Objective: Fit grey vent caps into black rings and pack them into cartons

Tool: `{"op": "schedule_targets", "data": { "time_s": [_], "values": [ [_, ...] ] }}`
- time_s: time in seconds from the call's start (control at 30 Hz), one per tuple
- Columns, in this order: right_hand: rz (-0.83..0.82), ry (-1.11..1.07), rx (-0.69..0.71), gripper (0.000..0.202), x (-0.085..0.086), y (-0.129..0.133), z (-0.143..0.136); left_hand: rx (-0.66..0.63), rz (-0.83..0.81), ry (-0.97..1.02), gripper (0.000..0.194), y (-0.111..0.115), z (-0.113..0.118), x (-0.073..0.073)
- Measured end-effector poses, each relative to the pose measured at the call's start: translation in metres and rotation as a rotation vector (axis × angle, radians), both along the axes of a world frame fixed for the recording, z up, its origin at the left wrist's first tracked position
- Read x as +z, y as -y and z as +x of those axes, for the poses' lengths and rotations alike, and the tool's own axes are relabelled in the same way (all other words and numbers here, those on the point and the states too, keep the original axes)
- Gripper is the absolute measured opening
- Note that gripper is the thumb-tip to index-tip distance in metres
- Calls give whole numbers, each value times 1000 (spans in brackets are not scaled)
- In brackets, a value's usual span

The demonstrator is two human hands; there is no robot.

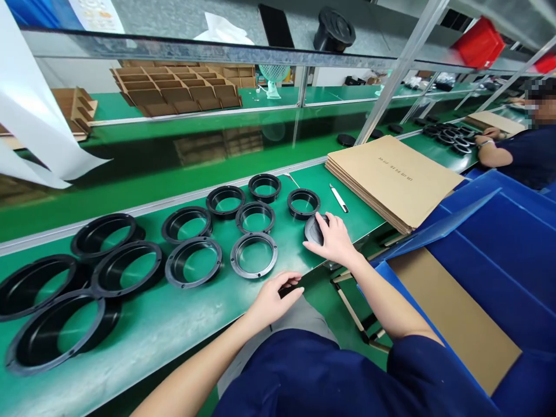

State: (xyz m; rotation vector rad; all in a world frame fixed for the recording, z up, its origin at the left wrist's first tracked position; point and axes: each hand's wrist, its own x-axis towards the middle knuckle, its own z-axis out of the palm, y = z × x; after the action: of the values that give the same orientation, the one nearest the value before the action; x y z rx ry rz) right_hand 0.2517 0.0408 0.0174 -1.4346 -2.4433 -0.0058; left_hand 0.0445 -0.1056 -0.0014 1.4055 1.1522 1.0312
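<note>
My right hand [333, 238] is at the right part of the green bench [299, 255], thumb and fingers closed around a black round cap [313, 230] with a ridged face. The hand covers part of the cap. Just beyond it stands a short black ring [304, 215]. My left hand [278, 296] hovers by the bench's front edge above my lap, fingers bent, thumb apart, with nothing visible in it. Closest to it is a flanged black ring [254, 274]. Several more black rings [193, 282] of different sizes stand in rows to the left, larger towards the far left.
A white-handled craft knife [339, 198] lies beside a stack of cardboard sheets [395, 182]. To my right is a blue bin [499, 231] with cardboard inside. Overhead, a shelf [174, 46] carries a phone [276, 26] and a black part [333, 32]. A co-worker [536, 145] sits farther right.
</note>
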Motion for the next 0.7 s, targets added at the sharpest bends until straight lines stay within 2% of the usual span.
{"op": "schedule_targets", "data": {
  "time_s": [0.07,0.13,0.23,0.33,0.4,0.53,0.6,0.7],
  "values": [
    [-3,36,83,102,-4,17,-5,-28,102,-101,28,7,-6,-5],
    [-21,74,159,101,1,30,-10,-56,183,-165,27,10,-10,-9],
    [-26,74,259,90,25,34,-13,-80,276,-224,28,11,-14,-16],
    [71,-38,271,81,45,27,-16,-103,339,-252,29,8,-17,-25],
    [90,-57,271,79,44,25,-23,-107,384,-262,28,6,-18,-30],
    [-58,64,383,67,17,19,-36,-72,404,-239,24,5,-19,-32],
    [-49,-42,293,62,9,11,-28,-56,386,-217,23,5,-20,-33],
    [70,-370,-9,64,6,0,5,-34,376,-224,24,0,-19,-37]
  ]
}}
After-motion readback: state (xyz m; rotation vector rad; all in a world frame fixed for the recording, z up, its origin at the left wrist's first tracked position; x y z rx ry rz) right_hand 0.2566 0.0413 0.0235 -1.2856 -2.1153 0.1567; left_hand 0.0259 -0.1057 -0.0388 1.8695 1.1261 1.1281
